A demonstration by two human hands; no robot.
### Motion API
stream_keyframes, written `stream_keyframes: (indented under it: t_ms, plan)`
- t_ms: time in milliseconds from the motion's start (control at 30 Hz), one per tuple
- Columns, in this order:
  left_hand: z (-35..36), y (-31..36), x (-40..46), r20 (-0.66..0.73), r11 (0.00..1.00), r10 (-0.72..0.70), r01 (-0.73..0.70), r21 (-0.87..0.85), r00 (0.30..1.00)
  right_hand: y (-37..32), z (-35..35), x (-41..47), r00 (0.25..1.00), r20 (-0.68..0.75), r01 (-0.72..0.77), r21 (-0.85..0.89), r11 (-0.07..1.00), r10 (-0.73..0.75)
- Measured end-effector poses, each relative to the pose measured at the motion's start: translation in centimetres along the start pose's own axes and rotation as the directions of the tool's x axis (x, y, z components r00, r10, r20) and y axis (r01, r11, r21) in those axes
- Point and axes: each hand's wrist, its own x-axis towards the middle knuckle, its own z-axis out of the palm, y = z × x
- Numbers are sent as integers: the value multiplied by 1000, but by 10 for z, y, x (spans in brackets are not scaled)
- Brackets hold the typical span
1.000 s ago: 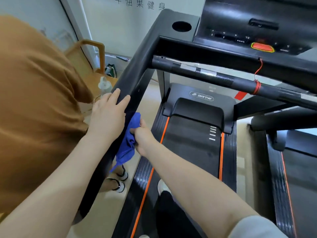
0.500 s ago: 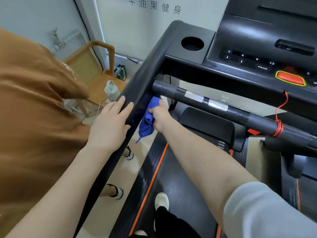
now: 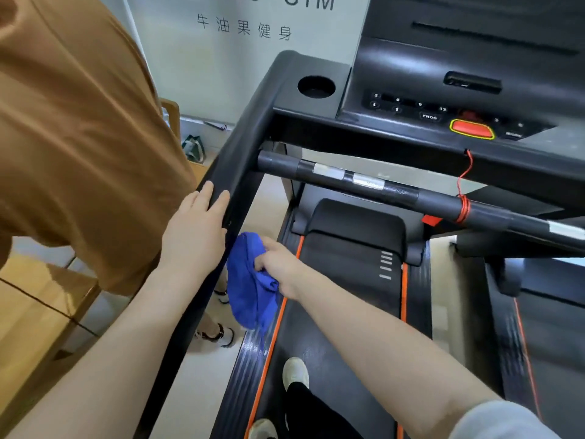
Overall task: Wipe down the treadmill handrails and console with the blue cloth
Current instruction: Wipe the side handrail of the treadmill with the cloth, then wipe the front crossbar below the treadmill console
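Observation:
My right hand point(image 3: 280, 264) grips the bunched blue cloth point(image 3: 248, 286) and holds it against the inner side of the black left handrail point(image 3: 243, 153). My left hand point(image 3: 196, 236) rests on top of that same rail just above the cloth, its fingers straight along the rail. Further up, the rail joins the black console point(image 3: 459, 99) with its number keys and a red stop button point(image 3: 471, 129). A black crossbar point(image 3: 380, 188) runs below the console.
A person in a brown shirt point(image 3: 82, 137) stands close on the left of the rail. The treadmill belt point(image 3: 345, 312) with orange stripes lies below, my shoe point(image 3: 295, 372) on it. A cup holder point(image 3: 316, 87) sits left of the console. A second treadmill point(image 3: 544, 327) stands to the right.
My right hand has drawn the cloth back down the inner side of the rail from beside the crossbar's end. My left hand has stayed on top of the rail.

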Motion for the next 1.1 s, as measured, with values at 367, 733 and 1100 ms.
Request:
stream_keyframes:
  t_ms: [367,733,1100]
  plan:
    - [9,45,68,-130,988,153,-156,-17,980,-82,-70,-52,309,-253,262,-904,338,-917]
    - [23,52,126,-163,987,164,-161,27,973,-77,-95,21,669,-64,-151,-987,-51,-740]
    - [19,54,139,-165,987,156,-146,72,974,-108,-97,58,711,79,-16,-992,-128,-699]
